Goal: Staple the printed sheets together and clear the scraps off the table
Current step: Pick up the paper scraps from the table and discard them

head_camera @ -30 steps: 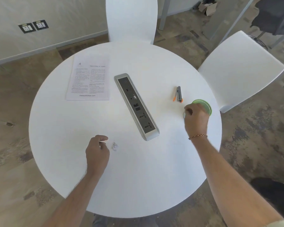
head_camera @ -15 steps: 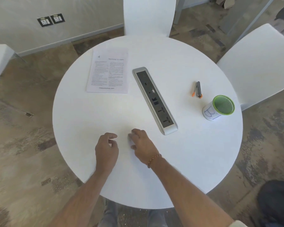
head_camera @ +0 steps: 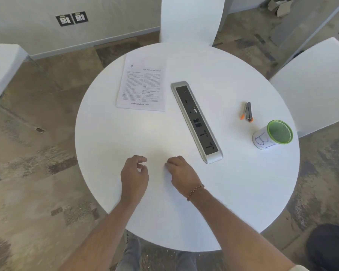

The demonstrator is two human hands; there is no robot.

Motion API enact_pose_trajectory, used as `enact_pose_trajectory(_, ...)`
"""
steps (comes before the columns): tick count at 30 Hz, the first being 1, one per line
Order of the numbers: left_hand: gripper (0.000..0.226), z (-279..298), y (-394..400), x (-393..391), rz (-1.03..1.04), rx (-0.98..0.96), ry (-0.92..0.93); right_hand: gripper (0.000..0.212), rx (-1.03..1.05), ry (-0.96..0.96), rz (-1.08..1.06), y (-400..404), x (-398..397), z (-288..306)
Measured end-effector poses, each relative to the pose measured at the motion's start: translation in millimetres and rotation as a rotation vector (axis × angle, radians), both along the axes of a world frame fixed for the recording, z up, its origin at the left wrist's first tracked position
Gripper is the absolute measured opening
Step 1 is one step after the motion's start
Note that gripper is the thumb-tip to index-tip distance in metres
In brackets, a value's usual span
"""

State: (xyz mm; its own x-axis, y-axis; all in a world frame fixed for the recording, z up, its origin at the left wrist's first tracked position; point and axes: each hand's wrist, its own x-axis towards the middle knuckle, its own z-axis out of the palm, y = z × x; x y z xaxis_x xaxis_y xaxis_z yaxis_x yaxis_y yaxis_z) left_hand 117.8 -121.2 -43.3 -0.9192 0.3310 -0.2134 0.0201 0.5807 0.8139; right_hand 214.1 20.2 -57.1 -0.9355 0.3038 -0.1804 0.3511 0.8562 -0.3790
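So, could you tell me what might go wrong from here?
1. Both hands, left and right, work close together near the table's edge; a small scrap could get flicked onto the floor.
2. The cup stands far off to the right, so carried scraps may drop on the way.
3. The stapler lies apart from the sheets, across the socket strip.

A round white table [head_camera: 243,192] fills the view, set on a mottled brown floor [head_camera: 37,192]. Across its middle runs a long grey socket strip [head_camera: 196,122], lying at a slant. On the far left side, printed sheets [head_camera: 142,85] lie flat. Over on the right there's a small grey-and-orange stapler [head_camera: 247,111], and just beside it, nearer the edge, 1 green-rimmed cup [head_camera: 273,134] stands upright, with blue writing on its white side.
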Motion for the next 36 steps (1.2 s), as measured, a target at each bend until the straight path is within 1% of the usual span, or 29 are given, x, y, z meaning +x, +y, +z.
enact_pose_trajectory(2, 0.027, 0.5, 0.4, -0.4, 0.009, 0.003, 0.001, 0.038, -0.021, 0.048, -0.08, 0.5, 1.3, 2.2)
enact_pose_trajectory(4, 0.028, 0.6, 0.4, -0.6, 0.013, 0.0, 0.001, 0.042, -0.049, 0.095, -0.134, 0.9, 2.8, 3.9)
enact_pose_trajectory(7, 0.027, 0.5, -0.2, 0.4, 0.003, 0.0, 0.01, 0.053, -0.055, 0.075, -0.062, 1.7, 5.0, 6.9)
enact_pose_trajectory(9, 0.027, 1.5, 0.5, 1.6, 0.002, 0.005, 0.006, 0.054, -0.035, 0.056, 0.011, 1.7, 6.3, 7.4)
enact_pose_trajectory(16, 0.027, 4.8, 9.8, 8.5, -0.004, 0.012, -0.015, 0.047, -0.005, 0.011, 0.046, 2.7, 9.7, 4.9)
enact_pose_trajectory(22, 0.027, 5.3, 15.2, 13.1, -0.015, 0.024, -0.015, 0.033, -0.004, -0.031, -0.025, 4.5, 0.3, 3.5)
enact_pose_trajectory(26, 0.028, 4.1, 16.1, 13.7, -0.017, 0.025, -0.024, 0.031, -0.073, -0.079, -0.132, 6.2, -10.4, 7.7)
enact_pose_trajectory(36, 0.027, -0.2, 25.1, 18.8, -0.02, 0.022, -0.057, 0.025, -0.087, -0.247, -0.221, 8.3, -33.0, 16.9)
